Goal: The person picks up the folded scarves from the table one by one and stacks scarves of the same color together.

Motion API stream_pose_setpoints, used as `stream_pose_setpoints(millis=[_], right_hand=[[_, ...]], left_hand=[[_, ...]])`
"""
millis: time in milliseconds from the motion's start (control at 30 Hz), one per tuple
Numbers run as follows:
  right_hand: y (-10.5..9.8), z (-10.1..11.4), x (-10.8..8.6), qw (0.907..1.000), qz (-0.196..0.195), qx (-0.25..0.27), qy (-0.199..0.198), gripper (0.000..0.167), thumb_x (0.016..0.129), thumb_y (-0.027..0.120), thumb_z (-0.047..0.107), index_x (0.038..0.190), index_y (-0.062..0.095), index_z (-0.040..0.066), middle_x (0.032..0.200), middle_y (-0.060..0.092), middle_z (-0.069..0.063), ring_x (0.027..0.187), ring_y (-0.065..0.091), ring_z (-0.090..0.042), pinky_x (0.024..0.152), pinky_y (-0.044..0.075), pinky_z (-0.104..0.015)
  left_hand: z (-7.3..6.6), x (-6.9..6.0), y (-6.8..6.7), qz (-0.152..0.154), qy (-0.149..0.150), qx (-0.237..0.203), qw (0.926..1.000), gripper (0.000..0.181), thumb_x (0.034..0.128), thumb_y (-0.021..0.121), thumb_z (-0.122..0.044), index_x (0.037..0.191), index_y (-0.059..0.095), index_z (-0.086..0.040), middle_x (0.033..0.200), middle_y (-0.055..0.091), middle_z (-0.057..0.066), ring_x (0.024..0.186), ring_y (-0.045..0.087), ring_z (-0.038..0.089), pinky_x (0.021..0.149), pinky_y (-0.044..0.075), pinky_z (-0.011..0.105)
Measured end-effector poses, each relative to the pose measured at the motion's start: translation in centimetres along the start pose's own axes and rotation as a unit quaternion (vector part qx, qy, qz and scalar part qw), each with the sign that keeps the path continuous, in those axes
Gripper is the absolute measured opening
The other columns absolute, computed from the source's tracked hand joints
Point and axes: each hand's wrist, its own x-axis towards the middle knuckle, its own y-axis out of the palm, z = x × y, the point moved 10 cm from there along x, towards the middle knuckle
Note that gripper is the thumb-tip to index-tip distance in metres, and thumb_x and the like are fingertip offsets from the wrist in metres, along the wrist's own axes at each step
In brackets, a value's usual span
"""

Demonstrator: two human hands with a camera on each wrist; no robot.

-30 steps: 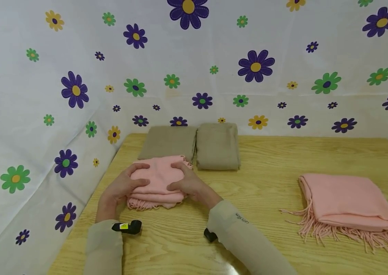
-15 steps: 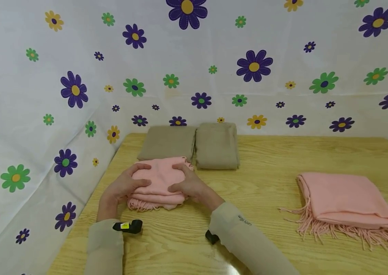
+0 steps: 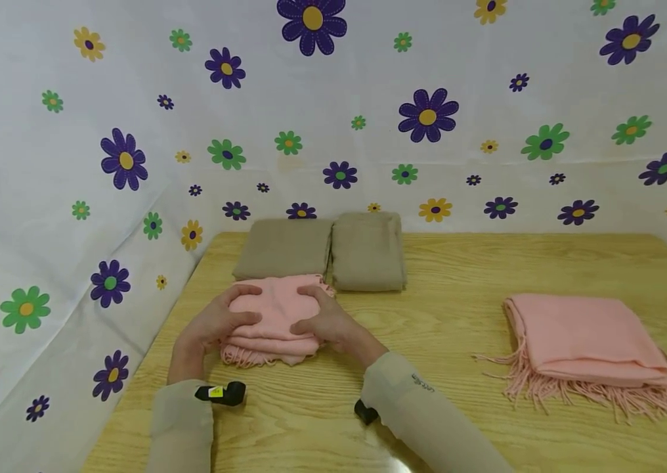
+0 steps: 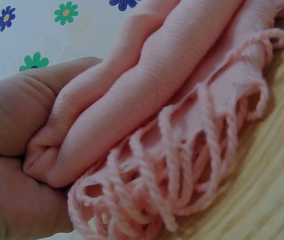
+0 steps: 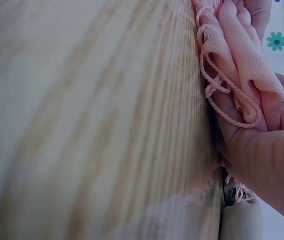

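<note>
A folded pink fringed scarf (image 3: 277, 307) lies at the left of the table, gripped at both sides. My left hand (image 3: 213, 323) holds its left edge, thumb and a finger showing on top. In the left wrist view the folded layers sit in the crook of that left hand (image 4: 19, 135), and twisted tassels (image 4: 169, 160) hang onto the wood. My right hand (image 3: 333, 320) grips the opposite edge. The right wrist view shows fingers of the right hand (image 5: 264, 155) under the scarf (image 5: 247, 75), with a loose tassel loop across them.
Just behind the held scarf are two folded khaki cloths, a left one (image 3: 283, 248) and a right one (image 3: 367, 253), side by side. Another folded pink scarf (image 3: 590, 335) with spread fringe lies at the right of the wooden table (image 3: 446, 368). A flower-printed sheet (image 3: 333, 92) hangs behind.
Both hands keep their hold while the scarf shifts slightly right and nearer, away from the khaki cloths. The head view has turned a little to the right.
</note>
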Motion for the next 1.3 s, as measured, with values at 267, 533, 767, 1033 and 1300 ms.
stream_pose_setpoints(millis=[267, 533, 767, 1033, 1300], right_hand=[[-0.5, 0.0, -0.4, 0.9999, -0.01, -0.008, -0.005, 0.072, 0.087, 0.07, -0.003, 0.149, 0.039, 0.017, 0.152, 0.028, -0.021, 0.043, 0.028, -0.009, 0.044, 0.032, -0.026], [-0.8, 0.0, -1.0, 0.9997, -0.023, 0.002, 0.005, 0.072, 0.087, 0.071, -0.003, 0.148, 0.041, 0.019, 0.146, 0.034, -0.022, 0.043, 0.029, -0.009, 0.043, 0.032, -0.025], [-1.2, 0.0, -1.3, 0.9993, -0.037, -0.006, -0.003, 0.072, 0.085, 0.072, -0.005, 0.147, 0.042, 0.015, 0.149, 0.03, -0.02, 0.058, 0.04, -0.014, 0.048, 0.036, -0.026], [-1.8, 0.0, -1.6, 0.9989, -0.042, -0.016, -0.011, 0.073, 0.083, 0.073, -0.004, 0.147, 0.042, 0.013, 0.152, 0.028, -0.019, 0.116, 0.043, -0.028, 0.08, 0.046, -0.033], [-2.7, -0.1, -2.0, 0.9987, -0.047, -0.015, -0.008, 0.074, 0.083, 0.073, -0.005, 0.147, 0.041, 0.014, 0.152, 0.029, -0.018, 0.121, 0.044, -0.03, 0.089, 0.045, -0.037]], left_hand=[[-0.1, 0.1, 0.6, 0.005, 0.0, -0.005, 1.0, 0.06, 0.0917, 0.071, -0.011, 0.143, 0.04, -0.01, 0.111, 0.052, 0.014, 0.077, 0.062, 0.016, 0.066, 0.054, 0.027], [-0.4, 0.3, 0.7, -0.003, 0.007, 0.029, 0.9995, 0.058, 0.0915, 0.071, -0.013, 0.142, 0.043, -0.011, 0.125, 0.046, 0.019, 0.086, 0.06, 0.019, 0.07, 0.053, 0.026], [-0.5, 0.6, 1.1, -0.005, 0.015, 0.052, 0.9985, 0.056, 0.0912, 0.071, -0.013, 0.141, 0.045, -0.011, 0.132, 0.042, 0.02, 0.094, 0.057, 0.022, 0.075, 0.052, 0.026], [-1.0, 0.6, 1.7, -0.003, 0.019, 0.063, 0.9978, 0.057, 0.0912, 0.071, -0.014, 0.141, 0.045, -0.01, 0.131, 0.045, 0.021, 0.096, 0.056, 0.022, 0.078, 0.051, 0.026], [-1.6, 1.0, 2.5, -0.003, 0.029, 0.086, 0.9959, 0.056, 0.0913, 0.071, -0.016, 0.141, 0.047, -0.01, 0.135, 0.044, 0.022, 0.103, 0.054, 0.027, 0.082, 0.048, 0.027]])
